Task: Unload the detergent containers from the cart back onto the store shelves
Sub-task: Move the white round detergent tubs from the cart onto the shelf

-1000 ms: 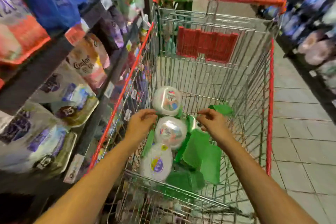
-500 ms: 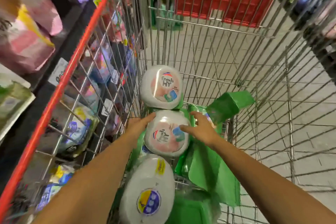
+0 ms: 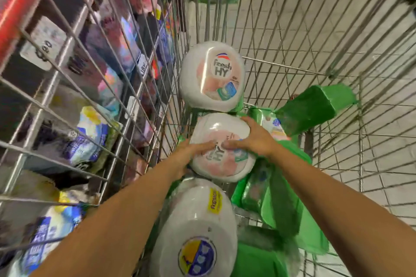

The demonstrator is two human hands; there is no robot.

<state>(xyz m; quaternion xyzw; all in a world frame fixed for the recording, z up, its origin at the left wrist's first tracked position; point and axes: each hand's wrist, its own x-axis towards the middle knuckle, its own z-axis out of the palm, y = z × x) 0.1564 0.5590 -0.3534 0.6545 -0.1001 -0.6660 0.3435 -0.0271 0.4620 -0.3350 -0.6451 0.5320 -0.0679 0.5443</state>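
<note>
Three round white detergent tubs stand in a row along the left wall of the wire cart (image 3: 292, 36). The middle tub (image 3: 221, 164), with a pink "HY" lid label, sits between my two hands. My left hand (image 3: 193, 152) clasps its left side with the thumb lying over the lid. My right hand (image 3: 252, 138) clasps its right side, fingers curled over the far rim and thumb on the lid. The far tub (image 3: 211, 76) and the near tub (image 3: 198, 231), which has a yellow and blue label, are untouched.
Green refill pouches (image 3: 315, 108) lie in the cart to the right of the tubs. Store shelves with blue, purple and pink bags (image 3: 90, 139) show through the cart's left wire wall. A red cart rim (image 3: 20, 2) runs at top left. Tiled floor lies at the right.
My head has dropped closer into the cart. Both hands have moved from the tub's far sides onto its lid and flanks, closing in on the middle tub.
</note>
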